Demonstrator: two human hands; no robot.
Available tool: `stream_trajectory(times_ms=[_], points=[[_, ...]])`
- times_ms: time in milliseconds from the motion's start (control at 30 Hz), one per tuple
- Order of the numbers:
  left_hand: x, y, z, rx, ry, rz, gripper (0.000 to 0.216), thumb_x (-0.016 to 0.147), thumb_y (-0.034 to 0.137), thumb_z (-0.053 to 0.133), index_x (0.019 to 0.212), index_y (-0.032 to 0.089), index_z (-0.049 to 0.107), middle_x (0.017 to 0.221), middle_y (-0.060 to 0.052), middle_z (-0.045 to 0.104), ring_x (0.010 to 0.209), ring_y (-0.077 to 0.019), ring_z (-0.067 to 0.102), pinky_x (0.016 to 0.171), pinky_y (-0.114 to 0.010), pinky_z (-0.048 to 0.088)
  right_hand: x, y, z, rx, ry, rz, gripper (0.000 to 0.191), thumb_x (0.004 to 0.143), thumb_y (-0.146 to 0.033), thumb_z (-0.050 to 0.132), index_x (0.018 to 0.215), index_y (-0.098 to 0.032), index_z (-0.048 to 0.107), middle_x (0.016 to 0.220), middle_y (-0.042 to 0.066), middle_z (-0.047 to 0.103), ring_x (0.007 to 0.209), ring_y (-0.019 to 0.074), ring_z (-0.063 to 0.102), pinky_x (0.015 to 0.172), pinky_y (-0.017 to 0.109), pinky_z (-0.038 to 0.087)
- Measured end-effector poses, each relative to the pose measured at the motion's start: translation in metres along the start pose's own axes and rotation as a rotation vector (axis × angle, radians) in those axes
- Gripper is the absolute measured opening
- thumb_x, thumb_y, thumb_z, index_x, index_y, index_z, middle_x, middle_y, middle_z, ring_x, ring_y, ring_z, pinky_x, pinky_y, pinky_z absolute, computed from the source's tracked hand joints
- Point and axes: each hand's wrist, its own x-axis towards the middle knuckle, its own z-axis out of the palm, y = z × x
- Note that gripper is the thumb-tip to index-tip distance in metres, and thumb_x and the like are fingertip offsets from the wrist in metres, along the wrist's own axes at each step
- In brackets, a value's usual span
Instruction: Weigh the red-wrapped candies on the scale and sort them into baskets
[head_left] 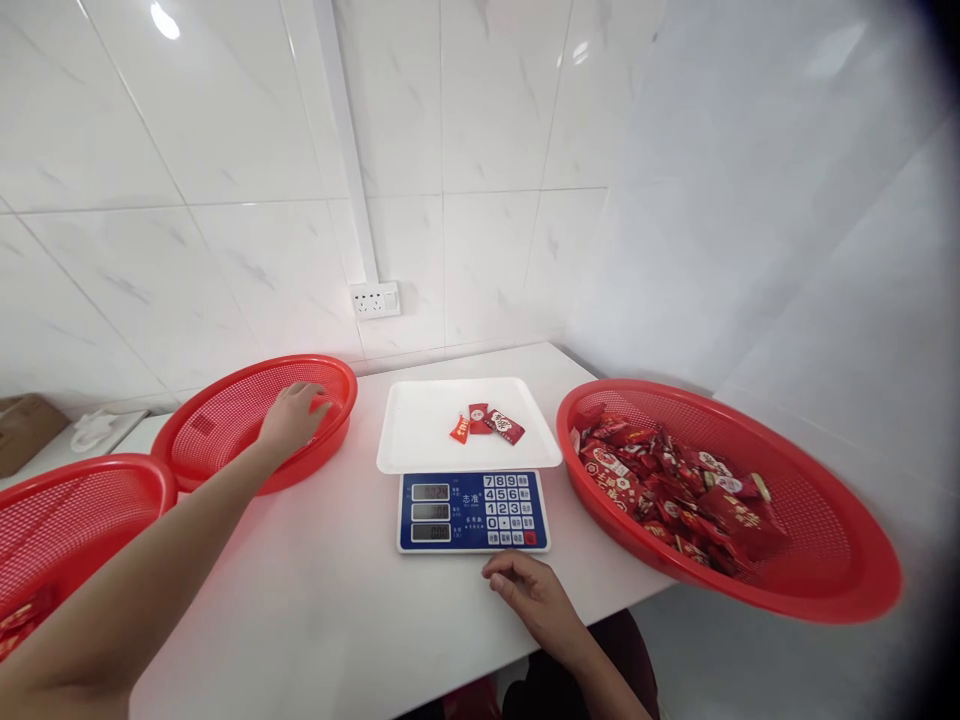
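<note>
My left hand (292, 417) reaches into the red mesh basket (225, 425) at the back left, fingers curled over its inside; whether it holds anything is hidden. My right hand (532, 592) rests on the white table just in front of the digital scale (472, 510), fingers loosely curled, nothing visible in them. The scale's white tray (420, 430) carries three small red packets (487, 424). A large red basket (825, 540) on the right holds several red candy packets (667, 480).
A third red basket (67, 510) sits at the near left with a few red packets in its corner. A wall socket (375, 299) is on the tiled wall behind the scale. A white cloth (97, 428) and brown object (26, 428) lie far left. The table edge runs close to my body.
</note>
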Motion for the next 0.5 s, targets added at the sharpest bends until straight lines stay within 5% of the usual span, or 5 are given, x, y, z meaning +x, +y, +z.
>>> stream_trajectory(times_ms=[267, 500], points=[[0.0, 0.115, 0.043, -0.244, -0.031, 0.321, 0.027, 0.083, 0.038, 0.046, 0.102, 0.023, 0.057, 0.099, -0.006, 0.062, 0.103, -0.0234, 0.05, 0.085, -0.035, 0.042, -0.001, 0.0, 0.001, 0.002, 0.01, -0.01, 0.029, 0.08, -0.046, 0.053, 0.082, -0.02, 0.065, 0.083, 0.006, 0.065, 0.079, 0.0189, 0.06, 0.075, 0.032, 0.048], [-0.007, 0.182, 0.07, -0.306, -0.236, 0.415, 0.047, 0.078, 0.038, 0.053, 0.122, 0.025, 0.045, 0.116, -0.009, 0.054, 0.111, -0.0276, 0.047, 0.089, -0.039, 0.04, -0.001, -0.001, 0.002, 0.01, 0.025, -0.015, 0.03, 0.079, -0.046, 0.053, 0.081, -0.019, 0.065, 0.081, 0.005, 0.065, 0.077, 0.0189, 0.059, 0.073, 0.031, 0.047]])
